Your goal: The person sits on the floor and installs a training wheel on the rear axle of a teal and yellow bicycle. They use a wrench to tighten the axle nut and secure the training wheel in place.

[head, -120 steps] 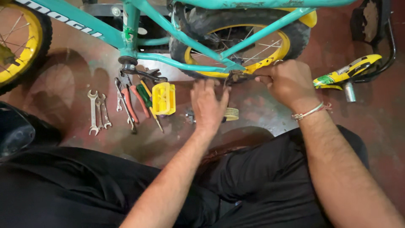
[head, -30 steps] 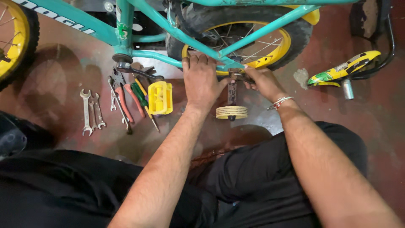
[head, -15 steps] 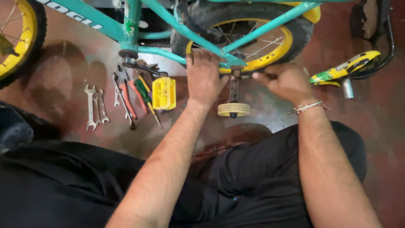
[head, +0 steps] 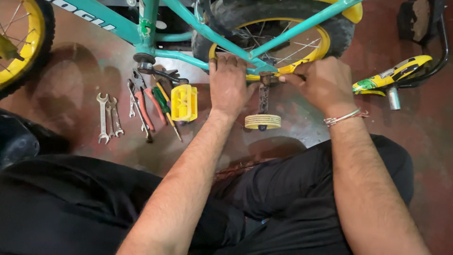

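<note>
A person's left hand (head: 230, 85) grips the teal chainstay (head: 236, 53) of an upturned child's bicycle, as a moment earlier, while the right hand (head: 322, 84), now shifted slightly left, pinches closed at the rear axle above the training wheel (head: 263, 121). That small cream wheel hangs on its bracket over the red floor (head: 71, 80), just right of the yellow pedal (head: 184, 102), pliers (head: 144, 106) and spanners (head: 107, 117).

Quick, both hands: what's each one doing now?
Left hand: gripping the teal frame tube.
Right hand: pinched at the rear axle; held object hidden.
</note>
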